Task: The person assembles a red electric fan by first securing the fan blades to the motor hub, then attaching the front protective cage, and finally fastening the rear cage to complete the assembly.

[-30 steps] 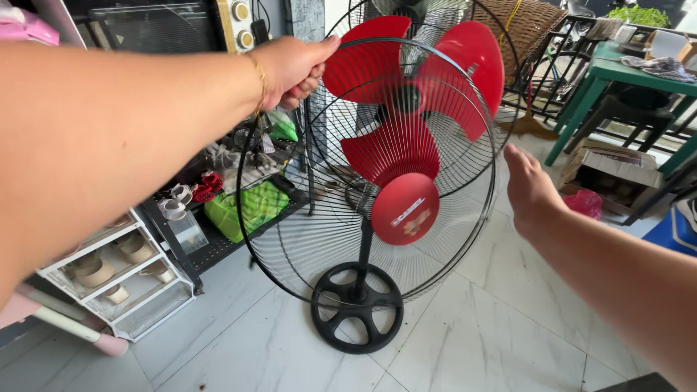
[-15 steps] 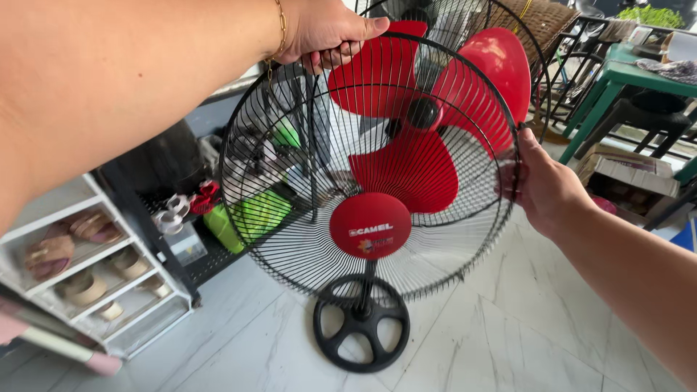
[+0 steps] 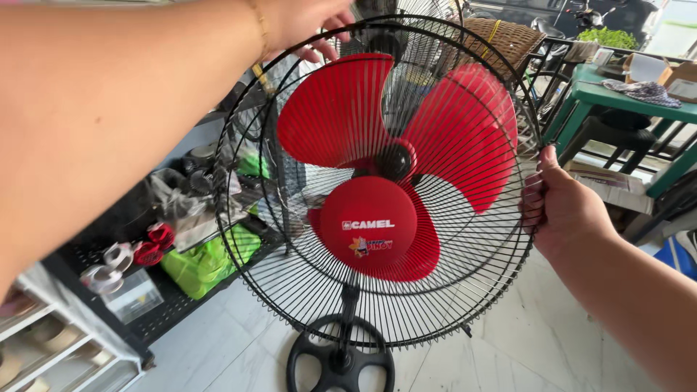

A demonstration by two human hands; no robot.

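Both hands are on the grille (image 3: pixel 435 290), the round black wire guard at the front of a standing fan. The left hand (image 3: pixel 308 25) reaches in from the upper left and grips the top of the rim, its fingers curled down over the wires; a thin gold bracelet (image 3: pixel 258 33) sits at that wrist. The right hand (image 3: pixel 570 210) holds the rim at the right edge — thumb up along the outside, fingers wrapped around the rim and pressed together on it. The grille faces the camera, tilted a little, with a round red cap (image 3: pixel 369 227) at its centre. Behind the wires are 3 red blades (image 3: pixel 334 109) around a dark hub (image 3: pixel 396 161). Below, a black pole runs down to the round black base (image 3: pixel 340 361) on a pale marble-patterned floor (image 3: pixel 508 348). To the left stands a dark shelf (image 3: pixel 167 319) carrying a green bag (image 3: pixel 207 261), a few red and white pieces and a clear box — beside it, a white rack (image 3: pixel 43 348). At the upper right are a green table (image 3: pixel 624 101) and a woven basket (image 3: pixel 501 40).
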